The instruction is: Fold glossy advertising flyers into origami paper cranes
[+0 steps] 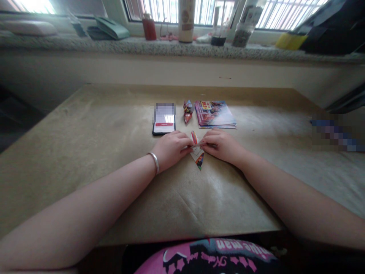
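A small folded piece of printed paper [197, 154] lies at the middle of the table, its pointed end toward me and a striped tip on the far side. My left hand [173, 149] pinches its left side between thumb and fingers. From the right, my right hand [221, 146] pinches the opposite side. The fingers hide the paper's middle. Just beyond my hands stands a folded paper figure [187, 112] in red and mixed colours. A stack of colourful printed sheets [216, 114] lies to the right of it.
A phone [164, 120] with its screen lit lies beyond my left hand. At the back, a granite windowsill [114, 45] holds a red bottle [149, 27], a tall can [186, 23], jars and a yellow object [291, 41]. The table's front edge is close to my body.
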Demonstrator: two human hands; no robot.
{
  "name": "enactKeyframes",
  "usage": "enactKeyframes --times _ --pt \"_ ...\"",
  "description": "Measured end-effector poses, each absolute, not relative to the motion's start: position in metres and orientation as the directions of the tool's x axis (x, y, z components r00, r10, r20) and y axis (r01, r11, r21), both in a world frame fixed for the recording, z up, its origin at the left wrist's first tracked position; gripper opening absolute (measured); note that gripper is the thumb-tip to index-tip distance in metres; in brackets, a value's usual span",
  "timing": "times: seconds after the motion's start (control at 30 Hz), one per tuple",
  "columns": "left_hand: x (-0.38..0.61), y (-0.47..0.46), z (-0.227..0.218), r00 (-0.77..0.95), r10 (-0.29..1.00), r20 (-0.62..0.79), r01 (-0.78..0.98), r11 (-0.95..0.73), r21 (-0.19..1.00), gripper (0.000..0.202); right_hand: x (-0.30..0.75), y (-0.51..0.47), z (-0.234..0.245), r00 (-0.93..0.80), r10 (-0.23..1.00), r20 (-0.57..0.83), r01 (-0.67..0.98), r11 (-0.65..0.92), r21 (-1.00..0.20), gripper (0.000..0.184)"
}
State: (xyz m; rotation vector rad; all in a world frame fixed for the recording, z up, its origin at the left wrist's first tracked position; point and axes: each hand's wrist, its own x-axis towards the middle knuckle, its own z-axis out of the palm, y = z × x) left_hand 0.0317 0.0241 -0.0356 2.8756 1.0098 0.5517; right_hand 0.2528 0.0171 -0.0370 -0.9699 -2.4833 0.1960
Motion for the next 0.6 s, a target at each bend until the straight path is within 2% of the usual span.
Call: enactKeyframes --times 0.17,0.4,0.6 --pt "0.032 0.022 -0.033 0.739 0.595 0.316 0.584 -0.8 0.141 0.017 0.251 0.012 -0.032 -0.674 0.659 0.333 0.637 0.748 -0.189 0.019" --pt "0.031 0.02 -0.03 0.758 0.566 0.325 0.565 -0.818 0.108 0.02 0.25 0.006 -0.032 -0.686 0.661 0.303 0.645 0.746 -0.166 0.021" --pt "0.031 0.018 -0.029 0.775 0.553 0.305 0.566 -0.823 0.052 0.023 0.247 -0.001 -0.025 -0.709 0.658 0.255 0.674 0.738 -0.031 0.023"
